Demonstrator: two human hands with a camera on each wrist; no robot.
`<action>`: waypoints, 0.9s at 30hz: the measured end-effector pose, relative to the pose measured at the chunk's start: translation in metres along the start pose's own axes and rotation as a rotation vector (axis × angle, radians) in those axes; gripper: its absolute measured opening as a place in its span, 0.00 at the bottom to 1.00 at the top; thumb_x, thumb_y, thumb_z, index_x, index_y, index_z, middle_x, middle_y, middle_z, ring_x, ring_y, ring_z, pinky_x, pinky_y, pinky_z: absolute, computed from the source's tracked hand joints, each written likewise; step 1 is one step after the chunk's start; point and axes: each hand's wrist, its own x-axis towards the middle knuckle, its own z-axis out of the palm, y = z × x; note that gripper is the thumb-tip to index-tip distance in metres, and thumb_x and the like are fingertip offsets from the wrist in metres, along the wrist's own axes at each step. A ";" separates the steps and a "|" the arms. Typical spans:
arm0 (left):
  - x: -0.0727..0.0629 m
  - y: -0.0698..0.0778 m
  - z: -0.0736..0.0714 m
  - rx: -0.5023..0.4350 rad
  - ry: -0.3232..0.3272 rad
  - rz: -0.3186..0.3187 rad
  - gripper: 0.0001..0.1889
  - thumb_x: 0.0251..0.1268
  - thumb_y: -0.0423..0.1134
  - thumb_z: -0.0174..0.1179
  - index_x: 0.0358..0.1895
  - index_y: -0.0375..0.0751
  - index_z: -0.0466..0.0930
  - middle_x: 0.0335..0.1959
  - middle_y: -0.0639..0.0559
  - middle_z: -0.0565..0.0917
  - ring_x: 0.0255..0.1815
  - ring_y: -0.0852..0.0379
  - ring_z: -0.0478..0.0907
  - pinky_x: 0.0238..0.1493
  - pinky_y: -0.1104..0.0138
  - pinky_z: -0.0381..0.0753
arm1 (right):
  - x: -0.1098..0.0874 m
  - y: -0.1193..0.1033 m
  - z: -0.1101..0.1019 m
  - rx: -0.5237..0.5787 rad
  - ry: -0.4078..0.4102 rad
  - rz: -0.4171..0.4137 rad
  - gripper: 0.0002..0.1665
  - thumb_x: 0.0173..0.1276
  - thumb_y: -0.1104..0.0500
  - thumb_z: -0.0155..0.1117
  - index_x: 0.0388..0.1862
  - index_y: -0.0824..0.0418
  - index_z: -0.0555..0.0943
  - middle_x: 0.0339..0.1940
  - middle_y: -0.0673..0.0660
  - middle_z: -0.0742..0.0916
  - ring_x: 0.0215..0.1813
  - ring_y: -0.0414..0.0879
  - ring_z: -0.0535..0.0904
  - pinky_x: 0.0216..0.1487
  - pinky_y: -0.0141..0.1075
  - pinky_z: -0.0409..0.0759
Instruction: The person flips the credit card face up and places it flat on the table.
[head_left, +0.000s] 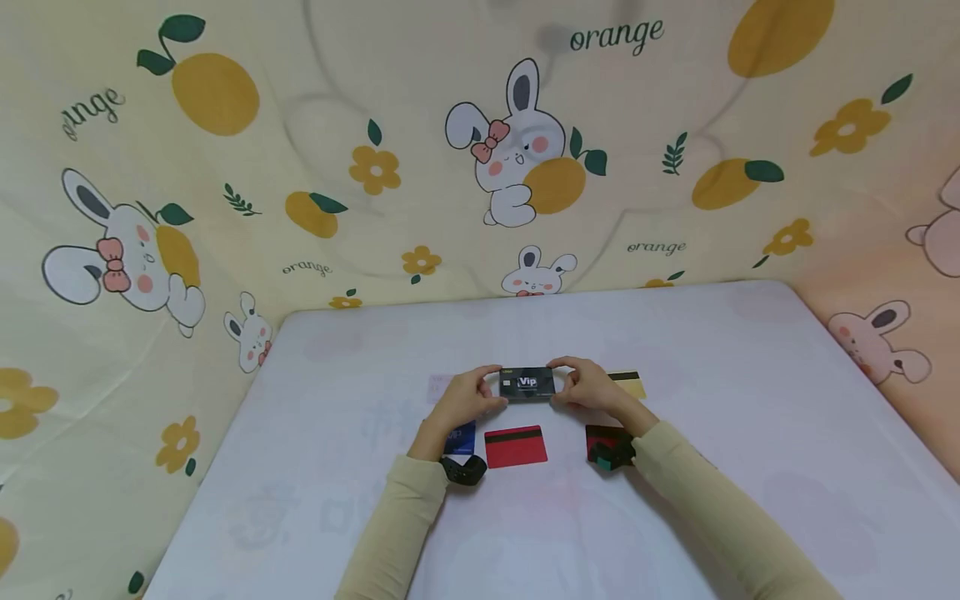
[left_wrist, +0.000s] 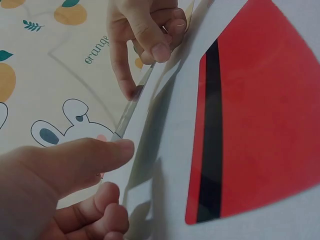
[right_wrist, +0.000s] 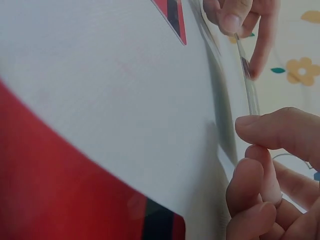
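Both hands hold a black card (head_left: 527, 383) marked "Vip" between them, its printed face toward the head camera. My left hand (head_left: 467, 398) pinches its left edge between thumb and index finger. On the opposite edge, my right hand (head_left: 588, 385) pinches it the same way. In both wrist views the card (left_wrist: 134, 112) shows nearly edge-on, raised over the white table with a shadow below. Nearest the hands lies a red card (head_left: 516, 447) with a black stripe, flat on the table.
Other cards lie around the hands: a blue card (head_left: 462, 438) and a pale card (head_left: 439, 387) partly behind the left arm, a gold card (head_left: 628, 383) and a dark red card (head_left: 600, 434) partly behind the right. A printed cloth (head_left: 420, 108) hangs behind the white table (head_left: 315, 467).
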 end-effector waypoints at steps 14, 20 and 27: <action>0.002 0.002 0.000 0.036 -0.021 -0.036 0.31 0.55 0.37 0.68 0.64 0.37 0.72 0.21 0.46 0.81 0.20 0.65 0.67 0.26 0.75 0.66 | 0.002 -0.001 0.003 -0.032 -0.029 0.061 0.34 0.61 0.60 0.68 0.67 0.57 0.69 0.14 0.49 0.77 0.16 0.41 0.72 0.25 0.31 0.68; 0.002 0.002 -0.001 0.048 -0.017 -0.036 0.30 0.55 0.37 0.68 0.63 0.36 0.73 0.20 0.46 0.81 0.19 0.66 0.66 0.26 0.75 0.66 | 0.004 -0.003 0.004 -0.058 -0.026 0.091 0.34 0.61 0.60 0.68 0.67 0.56 0.69 0.14 0.50 0.77 0.16 0.42 0.73 0.25 0.31 0.68; 0.002 0.001 -0.001 0.050 -0.036 -0.081 0.31 0.56 0.37 0.68 0.64 0.37 0.72 0.21 0.46 0.82 0.20 0.65 0.67 0.27 0.75 0.65 | 0.006 -0.003 0.008 -0.049 -0.024 0.127 0.35 0.61 0.58 0.69 0.67 0.55 0.69 0.15 0.50 0.77 0.16 0.42 0.73 0.25 0.31 0.68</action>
